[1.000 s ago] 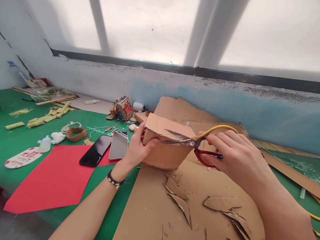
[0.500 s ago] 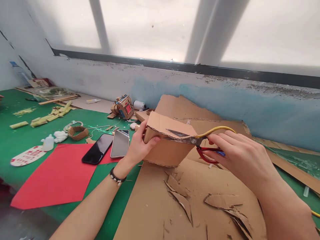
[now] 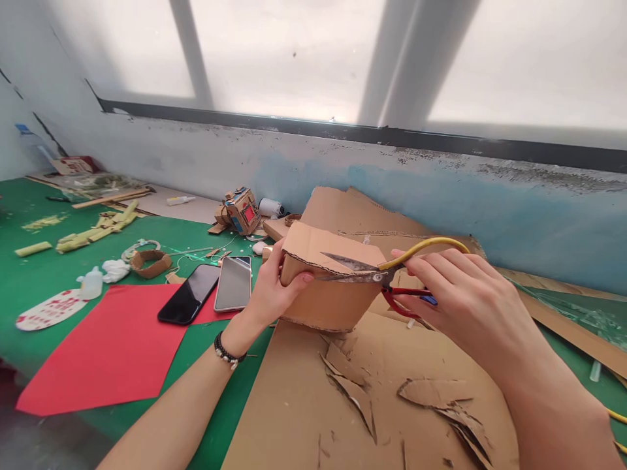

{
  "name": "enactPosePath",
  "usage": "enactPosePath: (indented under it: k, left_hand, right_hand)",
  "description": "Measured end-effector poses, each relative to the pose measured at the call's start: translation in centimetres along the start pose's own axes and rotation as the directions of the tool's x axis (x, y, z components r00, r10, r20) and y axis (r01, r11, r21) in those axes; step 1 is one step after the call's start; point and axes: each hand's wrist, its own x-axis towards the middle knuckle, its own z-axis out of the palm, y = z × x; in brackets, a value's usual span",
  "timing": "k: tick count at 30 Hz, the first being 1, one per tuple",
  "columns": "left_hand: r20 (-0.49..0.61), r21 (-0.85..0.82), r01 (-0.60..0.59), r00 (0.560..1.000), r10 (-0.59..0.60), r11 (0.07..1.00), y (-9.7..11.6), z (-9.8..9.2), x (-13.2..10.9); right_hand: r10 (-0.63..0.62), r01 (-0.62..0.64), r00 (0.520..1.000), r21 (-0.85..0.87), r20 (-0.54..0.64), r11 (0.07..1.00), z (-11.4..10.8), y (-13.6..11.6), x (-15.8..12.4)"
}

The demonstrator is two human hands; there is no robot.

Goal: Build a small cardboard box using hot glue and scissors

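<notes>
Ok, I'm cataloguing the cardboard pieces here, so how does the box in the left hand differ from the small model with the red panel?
The box is plain brown; the model also carries blue and red.
The left hand grips the box; the model sits near the wall, untouched.
Open scissors are at the box's upper edge, none at the model.
Both are brown cardboard.
</notes>
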Motion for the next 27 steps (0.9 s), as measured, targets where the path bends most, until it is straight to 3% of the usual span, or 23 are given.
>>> enactPosePath:
  k: [5, 11, 17, 21, 27]
  left_hand:
    - [0.025, -0.032, 0.058, 0.998, -0.058, 0.998, 0.4, 0.1, 0.2]
    - [0.036, -0.015, 0.033, 0.999, -0.032, 0.999, 0.5, 0.1, 0.1]
    - [0.016, 0.009, -0.077, 0.997, 0.077, 0.997, 0.0, 0.5, -0.4]
    - [0.018, 0.010, -0.077, 0.997, 0.077, 0.997, 0.2, 0.5, -0.4]
    - [0.104, -0.007, -0.077, 0.992, 0.077, 0.997, 0.5, 0.2, -0.2]
  right_hand:
    - [0.058, -0.059, 0.998, 0.042, 0.030, 0.997, -0.2, 0.0, -0.3]
    - [0.132, -0.139, 0.988, 0.085, 0.083, 0.987, -0.5, -0.1, -0.7]
    - [0.054, -0.065, 0.994, 0.111, 0.099, 0.992, -1.2, -0.7, -0.2]
    - [0.054, -0.062, 0.994, 0.084, 0.097, 0.995, -1.3, -0.8, -0.1]
    - [0.020, -0.026, 0.998, 0.094, 0.067, 0.995, -0.7, 0.1, -0.3]
